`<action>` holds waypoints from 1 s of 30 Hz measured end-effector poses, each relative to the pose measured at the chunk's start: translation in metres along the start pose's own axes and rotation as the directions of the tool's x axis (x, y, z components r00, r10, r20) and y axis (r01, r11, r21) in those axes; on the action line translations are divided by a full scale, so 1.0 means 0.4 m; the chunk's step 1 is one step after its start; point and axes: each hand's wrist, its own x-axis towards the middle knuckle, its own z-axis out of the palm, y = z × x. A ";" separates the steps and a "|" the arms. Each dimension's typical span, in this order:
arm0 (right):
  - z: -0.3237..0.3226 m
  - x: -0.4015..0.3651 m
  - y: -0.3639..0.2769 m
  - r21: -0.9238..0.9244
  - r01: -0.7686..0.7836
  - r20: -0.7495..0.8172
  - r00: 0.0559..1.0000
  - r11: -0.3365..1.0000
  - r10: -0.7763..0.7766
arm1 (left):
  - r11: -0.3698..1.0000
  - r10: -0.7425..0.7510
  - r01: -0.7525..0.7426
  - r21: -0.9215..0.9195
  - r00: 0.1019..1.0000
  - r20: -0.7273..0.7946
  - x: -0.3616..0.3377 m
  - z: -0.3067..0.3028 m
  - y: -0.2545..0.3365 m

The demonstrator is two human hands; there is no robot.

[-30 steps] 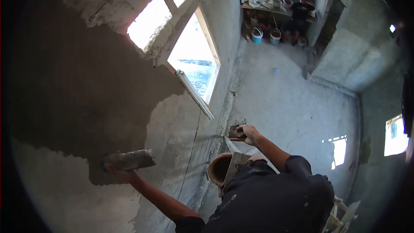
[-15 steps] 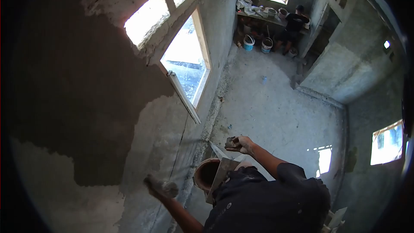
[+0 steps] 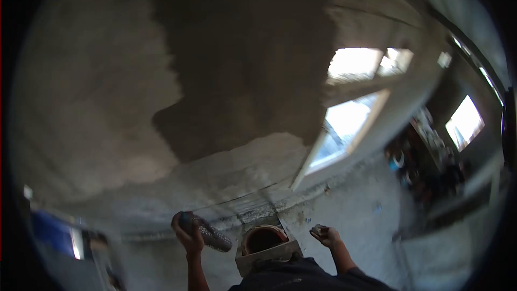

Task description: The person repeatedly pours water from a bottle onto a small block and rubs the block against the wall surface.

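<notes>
Low in the view, my left hand (image 3: 188, 235) is wrapped round a long grey tool with a speckled face (image 3: 216, 239); blur hides its exact kind. Off to the right, my right hand (image 3: 330, 237) is closed on a small greyish object (image 3: 319, 231), too small to name. Between both hands stands a round bucket with a reddish inside (image 3: 265, 238), close to my body. A pale flat board (image 3: 269, 256) lies along its near side. Above them rises a wall with a dark, wet-looking patch (image 3: 242, 64) and lighter grey areas around it.
A framed window (image 3: 344, 124) opens in the wall, with smaller openings (image 3: 354, 64) above it. At the far right, buckets (image 3: 397, 160) stand by a cluttered bench, beside a blurred person (image 3: 451, 177). Something blue (image 3: 53, 233) shows at the lower left.
The view has swung left, so the dark wall patch is now central and the window has shifted right. The grey tool in my left hand shows at more length.
</notes>
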 end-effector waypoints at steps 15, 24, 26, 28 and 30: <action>-0.059 0.119 -0.013 -0.179 -0.056 0.122 0.989 0.982 0.079 | 0.900 0.131 0.014 0.436 0.945 -0.299 -0.071 -0.163 -0.068; 0.001 0.119 0.000 -0.172 -0.003 -0.064 0.998 0.985 -0.008 | 0.775 0.572 -0.414 0.477 0.780 -0.252 0.050 -0.247 0.119; -0.030 0.203 -0.008 -0.177 0.013 0.001 1.000 0.984 -0.013 | 0.803 0.520 -0.380 0.460 0.823 -0.227 0.036 -0.236 0.111; -0.203 0.443 -0.017 0.018 -0.350 0.662 0.706 0.936 0.252 | 0.829 0.472 -0.352 0.434 0.857 -0.208 0.062 -0.243 0.120; 0.035 0.123 -0.002 -0.185 -0.075 0.531 0.832 0.980 0.164 | 0.787 0.549 -0.391 0.477 0.796 -0.255 0.084 -0.302 0.171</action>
